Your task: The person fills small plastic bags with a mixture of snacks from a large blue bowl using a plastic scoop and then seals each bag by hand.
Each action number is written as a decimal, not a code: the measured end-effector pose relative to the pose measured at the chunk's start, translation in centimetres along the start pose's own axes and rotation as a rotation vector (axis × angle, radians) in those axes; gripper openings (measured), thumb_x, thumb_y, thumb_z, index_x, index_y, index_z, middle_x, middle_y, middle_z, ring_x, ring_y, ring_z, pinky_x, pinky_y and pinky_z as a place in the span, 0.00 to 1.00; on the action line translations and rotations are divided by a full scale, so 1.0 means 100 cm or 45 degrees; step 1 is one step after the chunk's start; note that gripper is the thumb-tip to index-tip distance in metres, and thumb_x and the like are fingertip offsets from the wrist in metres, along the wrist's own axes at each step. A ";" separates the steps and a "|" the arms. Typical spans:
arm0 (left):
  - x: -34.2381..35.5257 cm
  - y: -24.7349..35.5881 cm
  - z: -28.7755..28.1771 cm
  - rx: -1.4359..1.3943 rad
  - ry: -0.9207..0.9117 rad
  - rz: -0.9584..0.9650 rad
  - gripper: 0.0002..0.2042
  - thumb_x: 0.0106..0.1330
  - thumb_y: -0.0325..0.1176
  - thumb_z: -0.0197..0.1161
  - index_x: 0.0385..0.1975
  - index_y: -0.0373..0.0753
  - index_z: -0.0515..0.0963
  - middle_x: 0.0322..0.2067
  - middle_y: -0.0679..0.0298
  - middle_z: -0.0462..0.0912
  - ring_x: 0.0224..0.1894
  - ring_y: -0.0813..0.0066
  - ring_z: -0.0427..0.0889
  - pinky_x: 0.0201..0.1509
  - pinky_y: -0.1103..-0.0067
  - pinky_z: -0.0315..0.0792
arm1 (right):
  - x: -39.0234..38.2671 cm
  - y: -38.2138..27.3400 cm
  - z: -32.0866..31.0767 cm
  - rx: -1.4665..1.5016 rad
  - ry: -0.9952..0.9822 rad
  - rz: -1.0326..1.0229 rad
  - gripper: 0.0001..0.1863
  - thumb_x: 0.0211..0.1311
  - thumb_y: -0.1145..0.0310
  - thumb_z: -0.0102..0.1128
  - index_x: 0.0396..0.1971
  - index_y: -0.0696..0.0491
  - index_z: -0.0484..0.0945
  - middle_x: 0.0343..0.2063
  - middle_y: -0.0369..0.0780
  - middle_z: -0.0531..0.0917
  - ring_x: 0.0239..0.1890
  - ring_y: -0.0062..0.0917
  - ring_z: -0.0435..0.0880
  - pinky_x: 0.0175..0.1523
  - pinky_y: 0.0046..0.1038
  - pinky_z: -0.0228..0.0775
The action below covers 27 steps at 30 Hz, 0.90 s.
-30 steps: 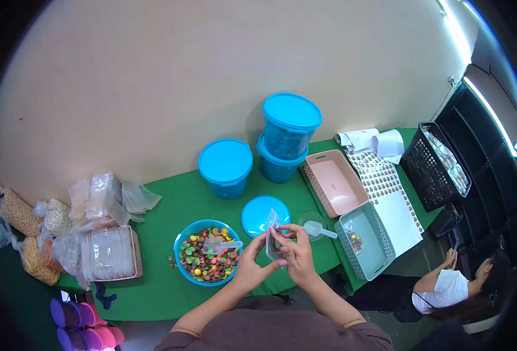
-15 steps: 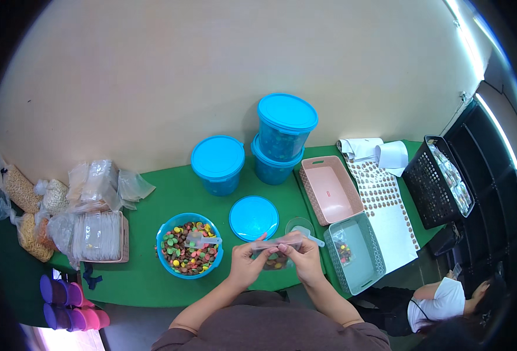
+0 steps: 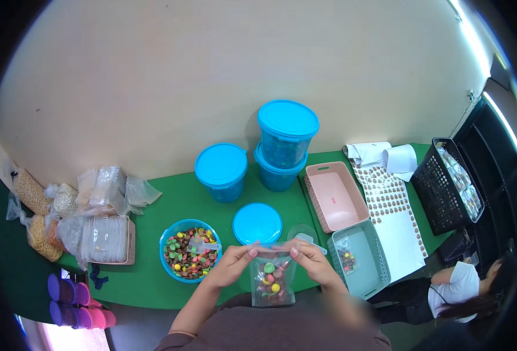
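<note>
A clear plastic pouch with multicoloured candies in its lower part hangs upright in front of my body. My left hand pinches its top edge at the left corner. At the right corner of the same edge, my right hand grips it between thumb and fingers. Left of the hands stands a blue bowl heaped with brown, green, yellow and pink candies. A clear scoop lies on the candies. Beyond the pouch is a round blue lid, and beside my right hand a clear round container with a handled scoop.
Lidded blue tubs stand at the back. To the right are a pink basket, a grey-green basket holding one filled pouch, sticker sheets and a black basket. Bagged nuts sit left; a person is at right.
My hands have moved apart along the pouch's top edge, from near its middle to the corners. The pouch now hangs open to view with its candies showing.
</note>
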<state>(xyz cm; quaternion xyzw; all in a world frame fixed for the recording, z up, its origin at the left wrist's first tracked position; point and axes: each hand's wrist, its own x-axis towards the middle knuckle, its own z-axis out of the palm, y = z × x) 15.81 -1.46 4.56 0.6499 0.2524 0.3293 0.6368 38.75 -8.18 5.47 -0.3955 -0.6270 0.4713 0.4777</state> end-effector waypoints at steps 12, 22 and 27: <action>0.006 -0.030 0.034 0.167 0.027 0.182 0.38 0.67 0.45 0.63 0.71 0.35 0.53 0.51 0.56 0.76 0.51 0.70 0.77 0.57 0.74 0.70 | 0.005 0.025 0.043 -0.951 0.420 -0.357 0.27 0.53 0.67 0.68 0.56 0.51 0.78 0.47 0.41 0.76 0.45 0.34 0.72 0.52 0.35 0.65; 0.001 -0.036 0.041 0.248 -0.109 0.095 0.23 0.77 0.43 0.41 0.66 0.37 0.64 0.35 0.58 0.80 0.35 0.71 0.79 0.45 0.74 0.73 | -0.006 0.028 0.024 0.458 0.480 0.291 0.12 0.61 0.69 0.66 0.42 0.58 0.83 0.36 0.35 0.78 0.43 0.20 0.76 0.53 0.25 0.66; 0.005 -0.046 0.026 0.463 -0.291 0.175 0.27 0.77 0.50 0.39 0.67 0.37 0.63 0.60 0.51 0.73 0.60 0.53 0.75 0.65 0.68 0.65 | -0.017 0.047 0.000 0.562 0.492 0.328 0.12 0.65 0.66 0.62 0.46 0.53 0.84 0.51 0.41 0.81 0.50 0.20 0.76 0.56 0.22 0.65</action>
